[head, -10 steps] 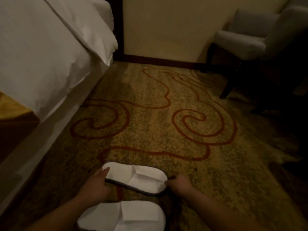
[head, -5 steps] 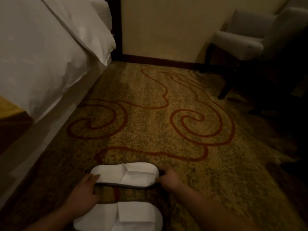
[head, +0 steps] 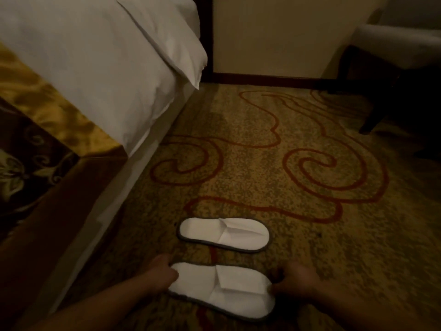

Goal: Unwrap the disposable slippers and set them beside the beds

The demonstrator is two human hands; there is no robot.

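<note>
Two flat white disposable slippers with grey edging lie side by side on the patterned carpet, toes to the right, a short way from the bed's side. The far slipper (head: 224, 234) lies free of both hands. My left hand (head: 162, 271) grips the heel end of the near slipper (head: 222, 290). My right hand (head: 296, 280), slightly blurred, holds the toe end of that same slipper. No wrapper shows in view.
The bed (head: 95, 68) with a white duvet and a gold-brown runner (head: 35, 139) fills the left side. A grey armchair (head: 393, 48) on dark legs stands at the far right by the wall. Swirl-patterned carpet (head: 286, 163) stretches ahead.
Both hands let go of the far slipper, which now lies flat on the carpet, and moved back to the ends of the near slipper. The view shifted so both slippers sit further right.
</note>
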